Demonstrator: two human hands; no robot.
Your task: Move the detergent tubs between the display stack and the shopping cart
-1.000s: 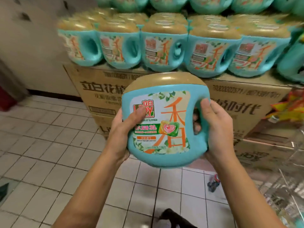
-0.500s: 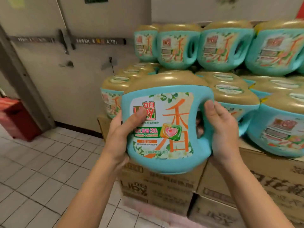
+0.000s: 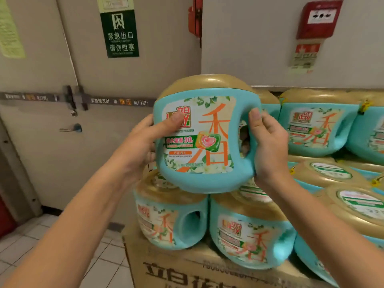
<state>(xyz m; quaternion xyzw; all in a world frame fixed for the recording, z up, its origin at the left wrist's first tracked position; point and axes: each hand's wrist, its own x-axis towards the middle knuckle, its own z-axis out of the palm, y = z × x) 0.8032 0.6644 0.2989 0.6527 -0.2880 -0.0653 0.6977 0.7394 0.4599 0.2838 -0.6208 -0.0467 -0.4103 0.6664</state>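
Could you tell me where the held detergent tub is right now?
Head view, centre: the held tub is gripped between the left hand and right hand, above the front-left corner tub of the display stack.

On the held tub (image 3: 205, 142), the label reads "Liby", "30"; green door sign (image 3: 120, 34): "紧急出口"; carton (image 3: 166, 273): perhaps "立白".

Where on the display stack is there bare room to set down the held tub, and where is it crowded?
Free: atop the gold lids of the corner tub and its neighbour, below the held tub, bordered right by the upper-row tub and left by the stack's edge. The carton shows only a narrow strip in front. Crowded: everything rightward, tubs packed tight.
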